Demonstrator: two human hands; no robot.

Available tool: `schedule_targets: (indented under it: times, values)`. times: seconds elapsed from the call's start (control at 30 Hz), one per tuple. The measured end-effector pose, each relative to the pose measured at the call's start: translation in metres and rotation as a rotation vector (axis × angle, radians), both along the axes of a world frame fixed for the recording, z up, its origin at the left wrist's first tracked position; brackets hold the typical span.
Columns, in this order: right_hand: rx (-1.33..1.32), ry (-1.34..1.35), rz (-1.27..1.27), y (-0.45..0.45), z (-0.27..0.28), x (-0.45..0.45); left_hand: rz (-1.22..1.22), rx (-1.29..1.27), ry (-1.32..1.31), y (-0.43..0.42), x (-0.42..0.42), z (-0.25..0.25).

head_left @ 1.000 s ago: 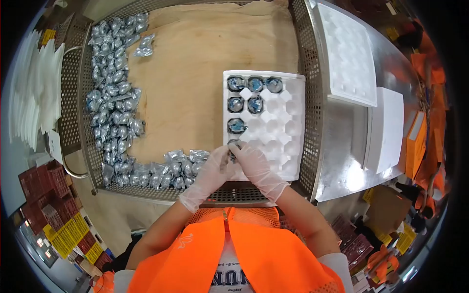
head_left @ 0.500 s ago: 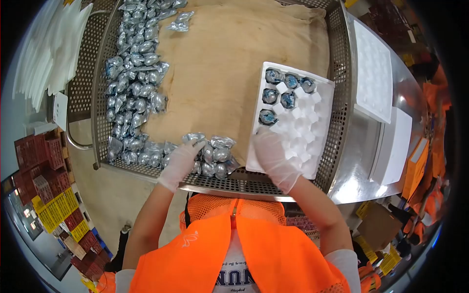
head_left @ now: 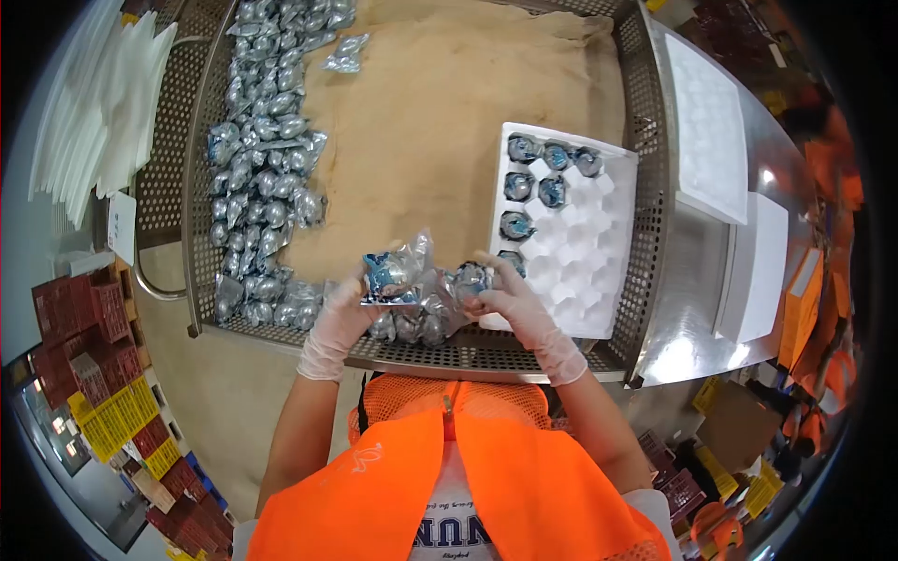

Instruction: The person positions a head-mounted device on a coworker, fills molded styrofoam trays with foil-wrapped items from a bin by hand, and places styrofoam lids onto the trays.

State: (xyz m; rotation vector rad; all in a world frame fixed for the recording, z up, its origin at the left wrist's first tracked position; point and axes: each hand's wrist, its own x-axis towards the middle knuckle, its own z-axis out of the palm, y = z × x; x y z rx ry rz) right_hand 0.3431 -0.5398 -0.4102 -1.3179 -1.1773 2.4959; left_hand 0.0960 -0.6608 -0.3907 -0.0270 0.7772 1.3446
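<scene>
We mark the gloved left hand (head_left: 339,318) pinching one blue-silver packet (head_left: 391,278); right hand (head_left: 524,309), fingers closed around a second packet (head_left: 470,282), just left of the white foam tray (head_left: 599,323). We count seven pocketed packets (head_left: 552,192), mostly far left in it. One loose packet (head_left: 346,54) lies on tan cloth (head_left: 430,122); left-side pile (head_left: 267,126) too dense to count.

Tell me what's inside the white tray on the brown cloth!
Seven shiny wrapped packets sit in the white tray; many other spaces look empty. The right hand covers part of its near-left corner, so what lies there is hidden.
</scene>
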Motion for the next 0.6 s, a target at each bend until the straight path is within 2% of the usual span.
schedule_targets:
  times: [0.03, 0.07, 0.13, 0.17, 0.2, 0.27, 0.3, 0.33, 0.4, 0.43, 0.47, 0.53, 0.6]
  values:
    - [-0.143, 0.106, -0.127, 0.005, -0.001, 0.010, -0.070, -0.023, 0.156, 0.008, 0.011, 0.001]
    - [-0.131, 0.098, -0.134, 0.009, 0.000, 0.019, -0.137, -0.044, 0.310, 0.016, 0.021, 0.001]
    - [-0.234, 0.285, -0.371, 0.016, 0.005, 0.038, -0.175, -0.071, 0.322, 0.031, 0.037, -0.001]
    - [-0.254, 0.298, -0.439, 0.020, 0.019, 0.045, -0.166, -0.053, 0.451, 0.040, 0.048, 0.002]
    - [-0.237, 0.291, -0.446, 0.023, 0.021, 0.057, -0.154, -0.034, 0.582, 0.049, 0.056, 0.003]
    - [-0.018, 0.108, -0.395, 0.026, 0.022, 0.086, -0.205, 0.000, 0.645, 0.058, 0.072, -0.003]
    - [0.016, -0.003, -0.435, 0.030, 0.022, 0.097, -0.233, 0.018, 0.680, 0.063, 0.078, -0.008]
    - [0.026, -0.005, -0.447, 0.035, 0.021, 0.105, -0.261, 0.036, 0.715, 0.067, 0.084, -0.014]
    - [0.223, -0.104, -0.565, 0.051, 0.024, 0.116, -0.296, 0.298, 1.282, 0.078, 0.098, -0.028]
    - [0.458, -0.066, -0.604, 0.061, 0.015, 0.114, -0.358, 0.308, 1.312, 0.081, 0.104, -0.035]
    - [0.463, -0.070, -0.612, 0.075, 0.014, 0.107, -0.362, 0.318, 1.309, 0.086, 0.112, -0.038]
    - [0.943, -0.245, -0.723, 0.109, 0.012, 0.090, -0.313, 0.247, 1.251, 0.099, 0.132, -0.038]
    - [1.230, -0.437, -0.664, 0.142, -0.002, 0.080, -0.345, 0.259, 1.203, 0.118, 0.142, -0.028]
